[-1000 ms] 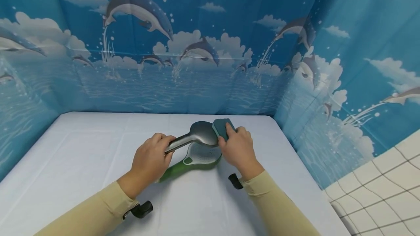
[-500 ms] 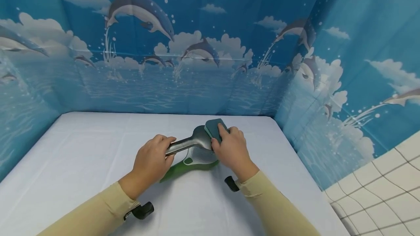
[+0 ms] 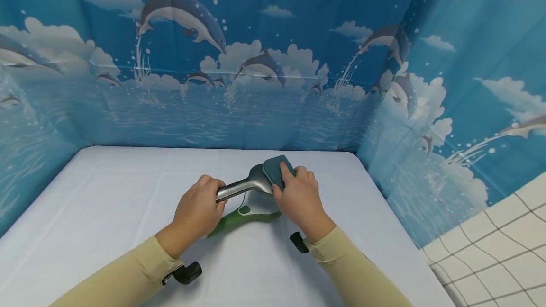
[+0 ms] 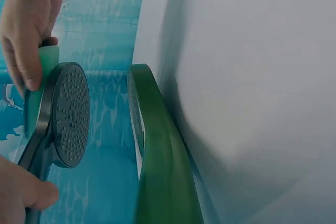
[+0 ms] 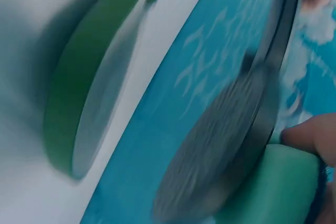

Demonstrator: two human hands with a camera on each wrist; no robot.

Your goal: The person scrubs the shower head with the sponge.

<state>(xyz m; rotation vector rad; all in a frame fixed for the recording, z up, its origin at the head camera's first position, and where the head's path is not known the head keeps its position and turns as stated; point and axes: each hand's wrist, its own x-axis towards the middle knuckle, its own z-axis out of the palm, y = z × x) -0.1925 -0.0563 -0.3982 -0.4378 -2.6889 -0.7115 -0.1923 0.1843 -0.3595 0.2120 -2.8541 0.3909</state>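
Note:
My left hand (image 3: 198, 212) grips the handle of a dark grey shower head (image 3: 259, 179), held above the table with its nozzle face down. Against the back of its round head, my right hand (image 3: 300, 200) presses a blue-green sponge (image 3: 275, 168), pinched between fingers and thumb. The left wrist view shows the dotted nozzle face (image 4: 73, 114) and the light green side of the sponge (image 4: 48, 59). Below lies a second shower head (image 3: 241, 219), green with a pale face, on the table. The grey head and sponge hide part of it.
A white-covered table (image 3: 106, 217) spreads under both hands. Blue curtains printed with dolphins (image 3: 183, 13) stand behind and at the sides. White tiles with dark joints (image 3: 503, 236) show at the lower right. Black wrist mounts (image 3: 187, 273) hang below the sleeves.
My right hand has slid the sponge leftward over the back of the grey shower head. That head has sunk slightly, while the left hand's grip stays nearly in place.

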